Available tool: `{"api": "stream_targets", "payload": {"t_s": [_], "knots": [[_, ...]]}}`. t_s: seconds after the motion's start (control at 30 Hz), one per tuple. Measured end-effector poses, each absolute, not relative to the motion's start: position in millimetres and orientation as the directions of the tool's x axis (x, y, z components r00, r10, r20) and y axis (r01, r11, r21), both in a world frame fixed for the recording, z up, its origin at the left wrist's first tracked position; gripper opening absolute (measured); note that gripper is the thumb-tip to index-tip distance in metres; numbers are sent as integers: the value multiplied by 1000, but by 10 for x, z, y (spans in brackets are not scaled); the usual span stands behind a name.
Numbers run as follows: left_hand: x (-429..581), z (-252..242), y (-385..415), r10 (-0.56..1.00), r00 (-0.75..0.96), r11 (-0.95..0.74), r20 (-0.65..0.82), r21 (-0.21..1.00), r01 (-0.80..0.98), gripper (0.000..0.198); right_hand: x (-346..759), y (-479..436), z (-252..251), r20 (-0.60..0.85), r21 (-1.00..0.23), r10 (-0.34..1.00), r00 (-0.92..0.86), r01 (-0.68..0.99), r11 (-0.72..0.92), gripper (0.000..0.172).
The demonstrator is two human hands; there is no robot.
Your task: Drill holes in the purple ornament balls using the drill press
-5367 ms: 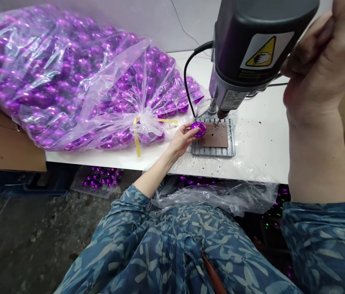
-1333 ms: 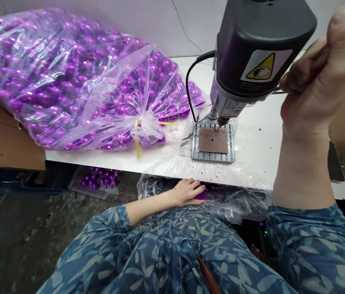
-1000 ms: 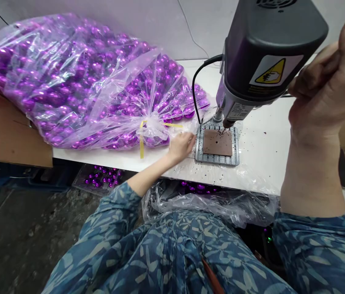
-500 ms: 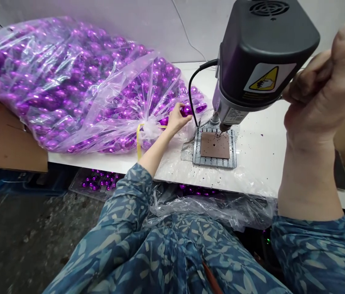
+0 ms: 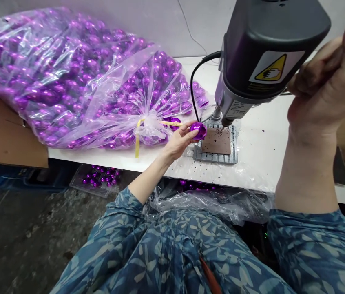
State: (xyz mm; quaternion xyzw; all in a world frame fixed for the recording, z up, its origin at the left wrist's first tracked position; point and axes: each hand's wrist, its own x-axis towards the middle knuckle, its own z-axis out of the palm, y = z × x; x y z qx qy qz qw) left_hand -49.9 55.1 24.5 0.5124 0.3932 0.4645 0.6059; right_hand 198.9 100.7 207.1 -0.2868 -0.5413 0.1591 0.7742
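My left hand (image 5: 179, 142) pinches a shiny purple faceted ball (image 5: 198, 131) between thumb and fingers, at the left edge of the drill press base (image 5: 234, 157). A brown board (image 5: 217, 141) with a small hole lies on that base, sprinkled with dark shavings. Above it hangs the black drill press head (image 5: 275, 45), its chuck (image 5: 226, 121) pointing down at the board. On the right, my right hand (image 5: 328, 77) is raised and closed beside the drill head, around what looks like its feed lever; the grip itself is mostly hidden.
A big clear bag (image 5: 99, 90) full of purple balls, tied with a yellow ribbon (image 5: 137, 143), covers the table's left side. Cardboard (image 5: 7, 130) stands left. A black cable (image 5: 194, 77) loops beside the drill. Below the table edge are a tray (image 5: 99, 177) of balls and plastic film (image 5: 209, 206).
My left hand has come away from the bagged balls, moving right and toward me with one purple ball. My right hand stays up beside the drill; the view has shifted slightly.
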Motion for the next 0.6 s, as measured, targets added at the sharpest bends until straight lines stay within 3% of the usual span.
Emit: {"api": "stream_targets", "payload": {"t_s": [0.13, 0.3, 0.6], "knots": [[-210, -4, 577, 966, 258, 10, 32, 987, -159, 67, 1894, 997, 2117, 775, -530, 515, 366, -67, 846, 93], [-19, -161, 746, 971, 234, -33, 47, 998, -62, 60, 1884, 964, 2119, 805, -520, 493, 329, -5, 854, 84], [134, -178, 790, 949, 277, -180, 148, 979, 95, 54, 1851, 895, 2155, 797, -527, 509, 325, -38, 849, 75]]}}
